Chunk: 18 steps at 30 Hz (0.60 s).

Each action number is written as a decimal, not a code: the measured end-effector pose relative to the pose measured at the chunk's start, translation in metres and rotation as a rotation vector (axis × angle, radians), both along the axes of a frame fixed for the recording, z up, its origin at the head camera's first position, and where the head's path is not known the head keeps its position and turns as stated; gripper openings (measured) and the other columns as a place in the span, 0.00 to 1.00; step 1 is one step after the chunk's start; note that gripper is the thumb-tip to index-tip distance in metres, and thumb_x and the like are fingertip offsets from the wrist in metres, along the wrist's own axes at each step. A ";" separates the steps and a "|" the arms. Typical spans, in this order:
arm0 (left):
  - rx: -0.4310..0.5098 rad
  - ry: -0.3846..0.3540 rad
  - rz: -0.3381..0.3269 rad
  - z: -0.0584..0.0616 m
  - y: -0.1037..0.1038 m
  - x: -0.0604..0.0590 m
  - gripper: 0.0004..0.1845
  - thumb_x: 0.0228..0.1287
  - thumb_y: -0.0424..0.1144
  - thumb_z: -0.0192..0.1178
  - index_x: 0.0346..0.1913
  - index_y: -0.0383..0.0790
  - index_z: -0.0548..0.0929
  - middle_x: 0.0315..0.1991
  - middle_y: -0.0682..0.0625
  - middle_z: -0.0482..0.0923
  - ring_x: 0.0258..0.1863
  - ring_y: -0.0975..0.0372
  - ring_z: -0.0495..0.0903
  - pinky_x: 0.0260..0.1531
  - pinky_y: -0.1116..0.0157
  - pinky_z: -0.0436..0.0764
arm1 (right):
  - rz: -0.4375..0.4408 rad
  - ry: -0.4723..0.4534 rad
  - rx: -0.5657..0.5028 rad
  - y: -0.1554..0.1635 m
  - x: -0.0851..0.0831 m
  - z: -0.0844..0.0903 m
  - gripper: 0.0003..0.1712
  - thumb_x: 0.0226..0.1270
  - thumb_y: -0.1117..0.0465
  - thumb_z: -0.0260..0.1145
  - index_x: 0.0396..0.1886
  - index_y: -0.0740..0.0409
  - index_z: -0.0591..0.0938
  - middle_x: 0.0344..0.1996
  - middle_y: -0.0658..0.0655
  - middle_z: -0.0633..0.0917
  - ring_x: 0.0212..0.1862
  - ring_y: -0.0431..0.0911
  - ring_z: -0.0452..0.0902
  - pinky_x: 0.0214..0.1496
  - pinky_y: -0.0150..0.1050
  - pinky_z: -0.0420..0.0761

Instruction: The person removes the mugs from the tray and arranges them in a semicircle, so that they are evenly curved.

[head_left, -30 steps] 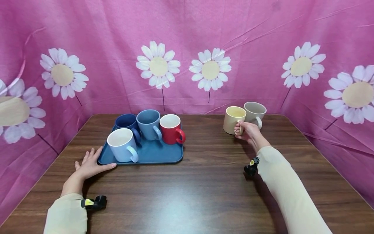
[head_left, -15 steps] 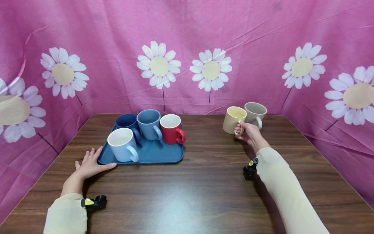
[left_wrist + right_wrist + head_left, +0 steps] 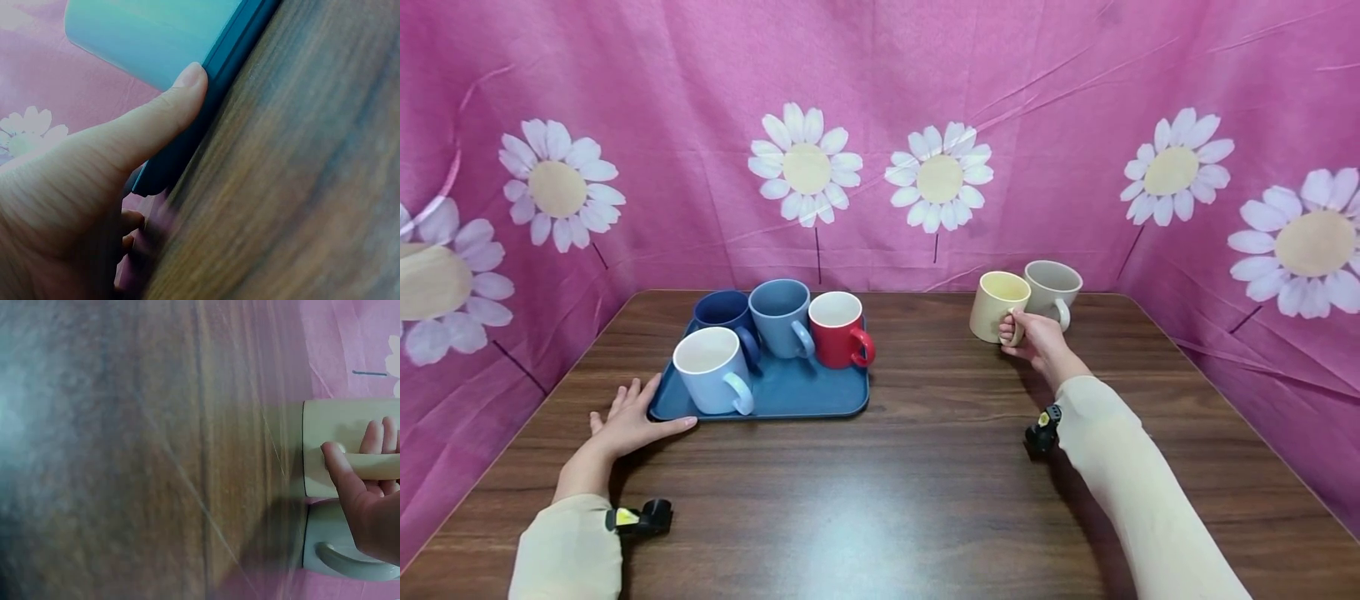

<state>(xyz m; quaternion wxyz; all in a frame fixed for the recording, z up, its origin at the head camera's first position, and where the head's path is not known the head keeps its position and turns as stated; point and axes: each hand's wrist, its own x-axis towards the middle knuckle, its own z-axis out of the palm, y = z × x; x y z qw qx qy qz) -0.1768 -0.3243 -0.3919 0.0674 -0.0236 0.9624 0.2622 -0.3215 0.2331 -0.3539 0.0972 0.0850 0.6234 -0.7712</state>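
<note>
My right hand (image 3: 1037,342) grips the handle of a pale yellow mug (image 3: 987,312) at the back right of the table; the fingers curl through the handle in the right wrist view. A grey mug (image 3: 1051,287) stands upright right beside it. My left hand (image 3: 632,425) lies at the front left corner of a blue tray (image 3: 808,396), fingers spread and thumb (image 3: 187,81) straight along the tray's front edge. On the tray stand a light blue mug (image 3: 707,379), a dark blue mug (image 3: 718,310), a grey-blue mug (image 3: 778,321) and a red mug (image 3: 835,337), all upright.
The dark wood table (image 3: 880,500) runs up to a pink cloth (image 3: 700,208) with white daisies, which hangs behind it and along both sides. The red mug's handle points right, over the tray's right edge in the head view.
</note>
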 end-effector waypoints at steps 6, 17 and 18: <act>0.002 0.000 -0.003 0.000 0.000 0.000 0.55 0.47 0.62 0.56 0.65 0.31 0.39 0.59 0.22 0.32 0.58 0.36 0.27 0.40 0.32 0.27 | -0.016 0.007 0.070 0.003 0.003 -0.003 0.12 0.64 0.53 0.51 0.32 0.56 0.74 0.24 0.47 0.80 0.32 0.40 0.75 0.43 0.43 0.72; 0.002 0.002 -0.003 0.001 0.000 0.001 0.55 0.47 0.62 0.56 0.65 0.32 0.38 0.59 0.22 0.32 0.58 0.36 0.26 0.39 0.32 0.27 | 0.081 0.063 0.043 0.019 0.011 -0.009 0.06 0.59 0.56 0.58 0.32 0.53 0.77 0.29 0.48 0.80 0.42 0.45 0.71 0.53 0.50 0.61; 0.003 0.001 -0.004 0.001 0.000 0.001 0.55 0.47 0.62 0.56 0.65 0.32 0.38 0.59 0.22 0.32 0.58 0.36 0.26 0.39 0.32 0.27 | 0.080 0.057 0.036 0.020 0.012 -0.010 0.06 0.59 0.56 0.59 0.33 0.53 0.77 0.29 0.48 0.80 0.45 0.47 0.70 0.54 0.51 0.59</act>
